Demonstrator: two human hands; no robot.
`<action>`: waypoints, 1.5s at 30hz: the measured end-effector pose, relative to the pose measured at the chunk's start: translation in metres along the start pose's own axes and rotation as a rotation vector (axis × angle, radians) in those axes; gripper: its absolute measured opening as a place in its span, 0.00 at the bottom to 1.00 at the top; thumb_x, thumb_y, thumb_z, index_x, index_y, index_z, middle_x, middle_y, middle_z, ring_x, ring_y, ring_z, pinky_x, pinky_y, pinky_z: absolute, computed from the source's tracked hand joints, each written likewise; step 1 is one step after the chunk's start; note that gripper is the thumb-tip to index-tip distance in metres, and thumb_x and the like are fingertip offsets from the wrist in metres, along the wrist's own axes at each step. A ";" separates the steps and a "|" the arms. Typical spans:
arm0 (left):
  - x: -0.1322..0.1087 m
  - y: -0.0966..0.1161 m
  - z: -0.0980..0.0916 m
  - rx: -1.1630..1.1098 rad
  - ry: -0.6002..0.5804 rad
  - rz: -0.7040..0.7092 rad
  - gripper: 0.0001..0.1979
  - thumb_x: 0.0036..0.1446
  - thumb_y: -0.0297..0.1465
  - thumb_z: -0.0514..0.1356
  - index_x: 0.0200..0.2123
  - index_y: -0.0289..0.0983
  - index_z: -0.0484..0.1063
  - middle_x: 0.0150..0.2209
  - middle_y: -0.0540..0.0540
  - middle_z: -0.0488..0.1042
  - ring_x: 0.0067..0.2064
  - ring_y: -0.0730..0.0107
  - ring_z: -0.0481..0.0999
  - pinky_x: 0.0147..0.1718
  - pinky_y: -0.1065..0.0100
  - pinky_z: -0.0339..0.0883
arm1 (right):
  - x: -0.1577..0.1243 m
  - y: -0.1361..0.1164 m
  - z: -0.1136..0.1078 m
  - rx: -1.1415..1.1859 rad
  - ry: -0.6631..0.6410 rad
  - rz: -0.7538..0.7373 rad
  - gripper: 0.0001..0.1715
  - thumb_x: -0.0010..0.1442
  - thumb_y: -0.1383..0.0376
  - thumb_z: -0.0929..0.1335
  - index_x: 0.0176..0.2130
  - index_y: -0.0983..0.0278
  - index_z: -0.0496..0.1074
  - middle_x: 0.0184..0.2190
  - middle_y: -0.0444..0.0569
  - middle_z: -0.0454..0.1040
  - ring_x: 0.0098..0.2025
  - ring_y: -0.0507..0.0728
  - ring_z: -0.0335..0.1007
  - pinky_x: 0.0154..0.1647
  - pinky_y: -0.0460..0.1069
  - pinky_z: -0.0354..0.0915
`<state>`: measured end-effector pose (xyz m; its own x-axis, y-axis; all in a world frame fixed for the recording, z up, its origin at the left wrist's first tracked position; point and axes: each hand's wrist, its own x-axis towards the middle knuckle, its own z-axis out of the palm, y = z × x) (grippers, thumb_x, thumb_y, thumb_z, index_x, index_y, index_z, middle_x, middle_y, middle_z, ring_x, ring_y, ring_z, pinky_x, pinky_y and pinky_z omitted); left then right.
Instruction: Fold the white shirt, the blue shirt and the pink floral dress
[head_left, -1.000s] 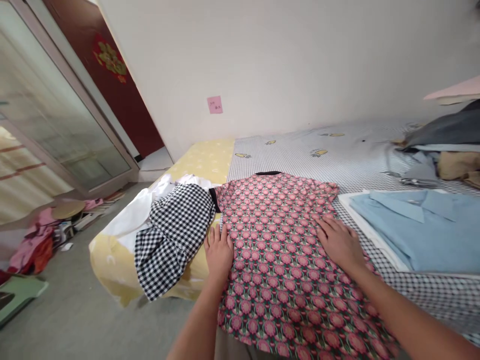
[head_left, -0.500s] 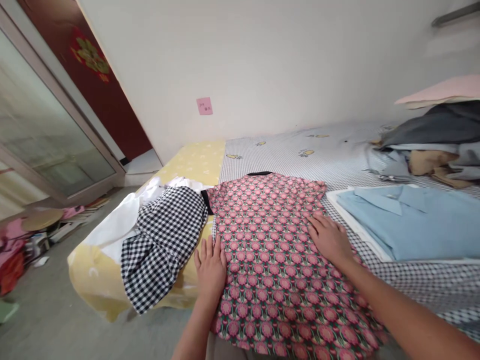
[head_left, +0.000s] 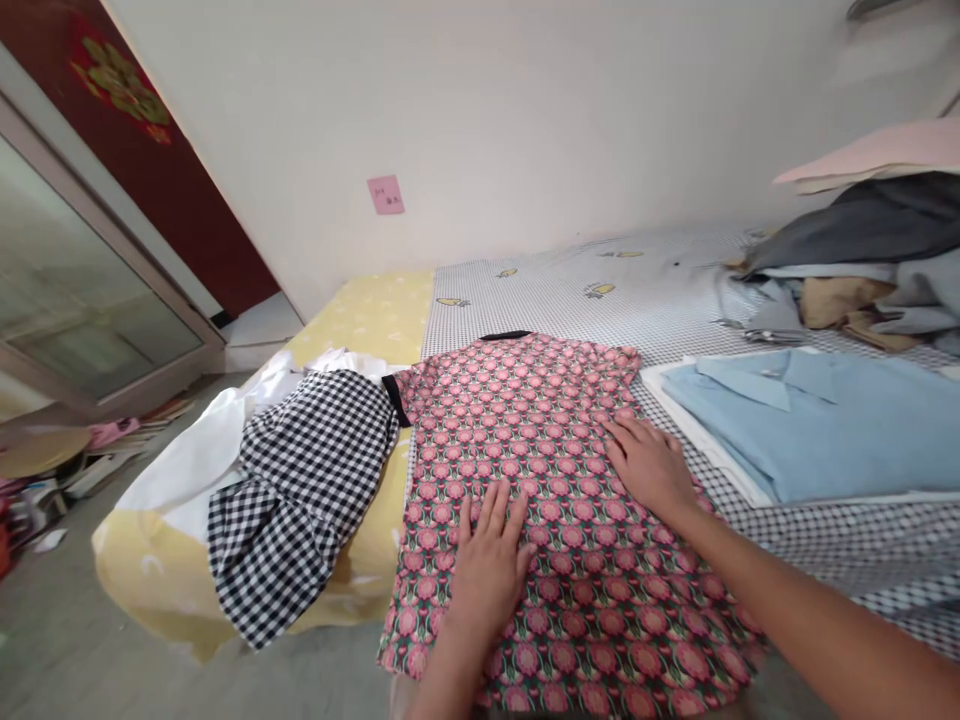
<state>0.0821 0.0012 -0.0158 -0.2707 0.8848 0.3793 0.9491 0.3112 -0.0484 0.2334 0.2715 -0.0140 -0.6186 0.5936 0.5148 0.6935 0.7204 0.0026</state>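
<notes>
A pink flower-patterned short-sleeved top [head_left: 525, 420] lies spread flat on the bed, its black-edged neckline away from me. My left hand [head_left: 491, 555] rests on its lower middle with the fingers stretched out. Along the right side of the top lies my right hand [head_left: 651, 465], flat, fingers extended. Neither hand grips the cloth. To the left, a black-and-white checked garment [head_left: 307, 490] is bunched over the bed's edge, touching the top's black-trimmed left sleeve. A folded light blue collared shirt [head_left: 817, 430] lies on white cloth at the right.
White clothes [head_left: 195, 445] lie on the yellow sheet [head_left: 382, 310] at the left. A heap of grey and brown clothes [head_left: 847, 270] sits at the far right, with a pink item [head_left: 885, 150] on top. Behind the bed rises a white wall [head_left: 525, 120].
My left hand has moved from the top's left edge rightward onto its middle. My right hand stays at the right side. The view has shifted slightly.
</notes>
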 end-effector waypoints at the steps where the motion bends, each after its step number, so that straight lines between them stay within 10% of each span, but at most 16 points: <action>1: -0.002 0.001 0.005 0.000 -0.017 -0.010 0.29 0.72 0.39 0.50 0.73 0.50 0.52 0.74 0.51 0.59 0.73 0.63 0.61 0.70 0.47 0.61 | 0.000 0.000 0.000 0.000 -0.001 0.001 0.25 0.72 0.60 0.58 0.59 0.58 0.75 0.59 0.53 0.77 0.60 0.64 0.69 0.57 0.60 0.63; 9: -0.023 -0.032 0.009 0.057 -0.068 -0.342 0.30 0.70 0.41 0.52 0.72 0.50 0.53 0.74 0.52 0.58 0.74 0.54 0.57 0.72 0.38 0.52 | 0.000 0.000 -0.001 0.000 -0.011 0.004 0.25 0.72 0.61 0.58 0.59 0.60 0.75 0.60 0.55 0.77 0.61 0.66 0.69 0.58 0.61 0.63; 22: -0.043 -0.041 -0.006 0.102 -0.089 -0.323 0.39 0.68 0.38 0.56 0.75 0.48 0.38 0.75 0.47 0.56 0.77 0.54 0.50 0.72 0.41 0.52 | -0.001 0.002 -0.001 0.015 -0.063 0.025 0.28 0.74 0.58 0.56 0.60 0.61 0.75 0.61 0.55 0.76 0.62 0.67 0.69 0.58 0.62 0.64; 45: -0.046 -0.039 -0.007 0.016 -0.098 -0.347 0.35 0.68 0.39 0.56 0.74 0.48 0.48 0.75 0.49 0.57 0.76 0.54 0.52 0.72 0.41 0.53 | 0.000 0.005 -0.004 0.061 -0.106 0.020 0.28 0.73 0.57 0.56 0.61 0.62 0.74 0.62 0.58 0.74 0.62 0.68 0.69 0.58 0.64 0.65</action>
<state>0.0587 -0.0543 -0.0248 -0.5915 0.7541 0.2854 0.7954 0.6038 0.0527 0.2386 0.2734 -0.0104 -0.6423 0.6408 0.4205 0.6847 0.7263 -0.0608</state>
